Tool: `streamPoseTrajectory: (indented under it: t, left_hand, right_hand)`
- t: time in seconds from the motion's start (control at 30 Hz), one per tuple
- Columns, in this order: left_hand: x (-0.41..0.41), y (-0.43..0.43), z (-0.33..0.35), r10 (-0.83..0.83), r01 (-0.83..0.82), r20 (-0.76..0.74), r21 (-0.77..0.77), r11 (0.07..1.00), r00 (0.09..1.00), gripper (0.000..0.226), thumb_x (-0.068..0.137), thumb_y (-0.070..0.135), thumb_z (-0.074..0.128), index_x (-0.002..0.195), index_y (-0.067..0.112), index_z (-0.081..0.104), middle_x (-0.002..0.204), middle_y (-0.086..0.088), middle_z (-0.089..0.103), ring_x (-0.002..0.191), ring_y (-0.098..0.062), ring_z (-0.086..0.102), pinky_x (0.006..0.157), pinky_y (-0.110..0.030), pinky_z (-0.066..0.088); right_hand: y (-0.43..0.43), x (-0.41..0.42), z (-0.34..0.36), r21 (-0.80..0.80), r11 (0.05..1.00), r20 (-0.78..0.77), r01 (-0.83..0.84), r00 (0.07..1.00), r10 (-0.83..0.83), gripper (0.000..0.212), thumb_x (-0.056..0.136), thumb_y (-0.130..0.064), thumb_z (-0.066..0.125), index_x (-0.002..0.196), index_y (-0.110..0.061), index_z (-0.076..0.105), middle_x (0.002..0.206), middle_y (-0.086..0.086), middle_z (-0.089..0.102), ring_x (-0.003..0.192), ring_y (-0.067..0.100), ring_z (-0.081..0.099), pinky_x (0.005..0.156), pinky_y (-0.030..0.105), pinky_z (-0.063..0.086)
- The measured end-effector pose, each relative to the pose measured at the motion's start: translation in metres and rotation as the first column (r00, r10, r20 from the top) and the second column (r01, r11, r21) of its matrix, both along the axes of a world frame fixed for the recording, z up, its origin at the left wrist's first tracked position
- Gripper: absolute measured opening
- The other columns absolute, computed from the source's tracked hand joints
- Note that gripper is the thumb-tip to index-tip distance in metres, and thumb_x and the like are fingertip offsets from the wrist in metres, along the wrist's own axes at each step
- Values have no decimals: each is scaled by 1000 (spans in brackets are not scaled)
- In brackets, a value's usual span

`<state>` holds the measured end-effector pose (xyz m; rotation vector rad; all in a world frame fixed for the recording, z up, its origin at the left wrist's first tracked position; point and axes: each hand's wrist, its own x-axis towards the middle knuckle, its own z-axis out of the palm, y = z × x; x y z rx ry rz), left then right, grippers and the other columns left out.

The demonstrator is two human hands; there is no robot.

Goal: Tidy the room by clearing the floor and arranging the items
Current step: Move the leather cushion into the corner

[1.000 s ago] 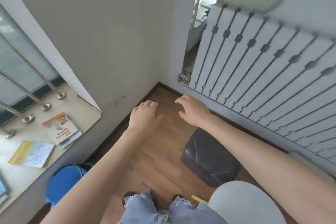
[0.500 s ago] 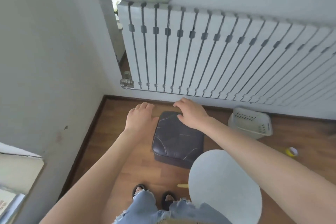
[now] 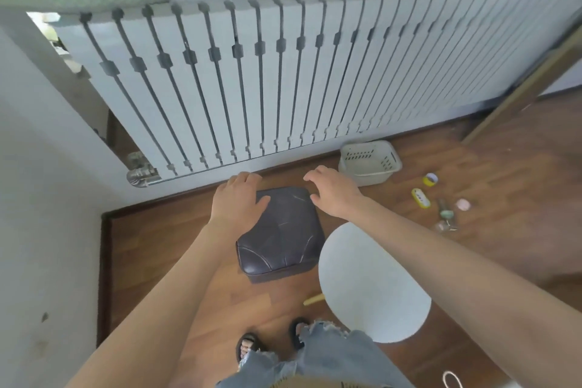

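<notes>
Left hand (image 3: 236,203) and right hand (image 3: 335,195), fingers open and empty, hung over a footstool (image 3: 280,239); lifting it might bump the white seat (image 3: 371,287) beside them.

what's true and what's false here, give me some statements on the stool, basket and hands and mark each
1. The dark stool stands on the wooden floor in front of the radiator. True.
2. The white basket is full of bits and pieces. False: it looks empty; the small items lie on the floor to its right.
3. The left hand and right hand hold nothing, fingers relaxed. True.
4. The right hand grips the basket. False: it hovers by the stool's far right corner, apart from the basket.
</notes>
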<state>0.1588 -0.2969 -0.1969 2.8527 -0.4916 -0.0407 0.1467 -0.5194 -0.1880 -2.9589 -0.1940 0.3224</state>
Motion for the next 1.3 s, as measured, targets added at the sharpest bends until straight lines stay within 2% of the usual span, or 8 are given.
streamPoseTrajectory:
  t: [0.3, 0.5, 0.8, 0.93, 1.07, 1.3]
  left_hand:
    - [14, 11, -13, -75, 76, -54, 12, 997, 996, 46, 93, 43, 50, 133, 20, 46, 134, 1, 50, 121, -21, 47, 95, -35, 42]
    - [22, 7, -30, -34, 35, -120, 10, 999, 992, 46, 93, 42, 50, 134, 20, 45, 133, 1, 50, 122, -20, 46, 95, -34, 40]
    - [57, -10, -76, 86, -72, -218, 69, 995, 972, 45, 92, 42, 51, 132, 21, 47, 131, 2, 51, 117, -19, 50, 91, -34, 43]
    - [76, -18, -111, 145, -127, -280, 80, 989, 949, 43, 91, 42, 52, 128, 21, 50, 126, 3, 55, 112, -19, 54, 86, -33, 45]
    - [97, -15, -157, 135, -105, -370, 101, 989, 919, 42, 91, 42, 53, 127, 21, 51, 124, 3, 56, 108, -19, 55, 83, -32, 46]
    - [121, -1, -235, 166, -129, -415, 116, 985, 895, 42, 92, 40, 53, 127, 18, 49, 122, -1, 55, 107, -23, 54, 81, -34, 46]
  right_hand:
    - [-1, -3, -20, -1, 994, -57, 107, 993, -107, 43, 93, -21, 55, 136, -20, 47, 131, 4, 49, 113, 25, 53, 83, 35, 47]
    - [-10, 9, -42, 41, 986, -119, 162, 981, -156, 42, 93, -22, 57, 134, -21, 49, 130, 2, 50, 112, 24, 56, 86, 33, 46]
    - [-34, 64, -92, 74, 986, -202, 148, 971, -131, 39, 93, -25, 59, 131, -25, 50, 129, -2, 53, 105, 19, 60, 76, 23, 39]
    - [-51, 87, -126, 85, 983, -254, 161, 958, -135, 38, 93, -25, 59, 130, -24, 51, 129, -1, 54, 106, 21, 59, 76, 25, 40]
    - [-63, 104, -173, 67, 974, -330, 218, 926, -184, 39, 93, -25, 58, 131, -23, 51, 129, 1, 53, 110, 23, 58, 85, 30, 46]
    - [-65, 121, -251, 43, 952, -400, 304, 878, -263, 44, 91, -26, 59, 134, -20, 50, 133, 2, 54, 115, 23, 57, 91, 34, 46]
